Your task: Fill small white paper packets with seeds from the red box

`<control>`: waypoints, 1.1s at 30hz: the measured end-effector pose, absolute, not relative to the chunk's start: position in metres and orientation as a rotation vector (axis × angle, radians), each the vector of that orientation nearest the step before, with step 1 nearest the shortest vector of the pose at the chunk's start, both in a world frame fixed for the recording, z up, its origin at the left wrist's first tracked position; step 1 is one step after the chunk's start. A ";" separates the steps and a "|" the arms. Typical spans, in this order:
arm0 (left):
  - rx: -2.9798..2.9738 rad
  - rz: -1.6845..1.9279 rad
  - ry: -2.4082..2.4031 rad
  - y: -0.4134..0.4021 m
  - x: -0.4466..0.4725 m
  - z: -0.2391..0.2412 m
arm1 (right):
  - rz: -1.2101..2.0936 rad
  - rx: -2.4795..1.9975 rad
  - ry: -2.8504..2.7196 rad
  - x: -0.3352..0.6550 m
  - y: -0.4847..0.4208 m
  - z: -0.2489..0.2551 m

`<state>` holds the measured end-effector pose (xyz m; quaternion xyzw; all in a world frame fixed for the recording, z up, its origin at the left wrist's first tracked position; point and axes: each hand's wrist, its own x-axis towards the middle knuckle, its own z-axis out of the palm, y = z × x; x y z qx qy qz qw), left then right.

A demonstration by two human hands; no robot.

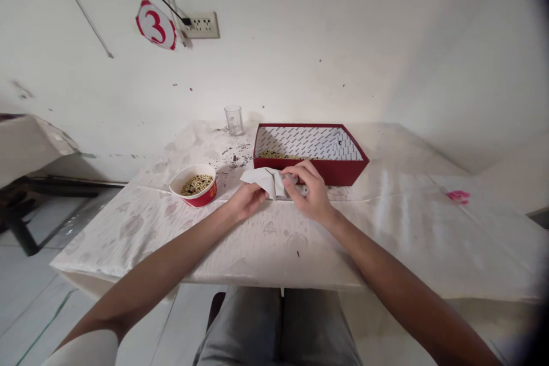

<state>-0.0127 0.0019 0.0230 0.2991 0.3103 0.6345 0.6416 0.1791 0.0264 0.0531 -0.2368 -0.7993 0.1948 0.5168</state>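
Between my hands is a piece of folded white paper (266, 180), held above the table in front of the red box. My left hand (249, 200) grips its lower left part, with fingers partly hidden beneath it. My right hand (309, 191) pinches the paper's right side with thumb and fingers. Just behind them lies an open dark red box (317, 170) with a patterned white lining and a layer of small yellowish and dark grains (281, 154). To the left stands a red and white paper bowl (201, 199) with similar mixed grains (197, 184).
A clear drinking glass (234, 121) stands at the back near the wall. Dark scraps (235, 158) are scattered over the pale patterned tablecloth (266, 251). A pink flower (458, 197) shows on the cloth at right. A power strip (201, 26) is on the wall.
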 end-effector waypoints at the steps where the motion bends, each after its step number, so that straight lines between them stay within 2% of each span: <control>1: 0.669 1.440 0.722 0.002 -0.014 0.022 | 0.459 -0.573 -1.938 0.178 0.026 0.052; 7: 0.654 1.377 0.739 0.002 -0.017 0.019 | 0.620 -0.518 -1.877 0.173 0.025 0.049; 17: 0.730 1.378 0.723 -0.001 -0.011 0.025 | 0.403 -0.532 -1.825 0.176 0.023 0.051; 27: 0.688 1.382 0.828 0.000 -0.005 0.015 | 0.524 -0.557 -1.836 0.171 0.017 0.049; 33: 0.762 1.382 0.795 -0.003 -0.001 0.018 | 0.465 -0.676 -1.825 0.168 0.018 0.044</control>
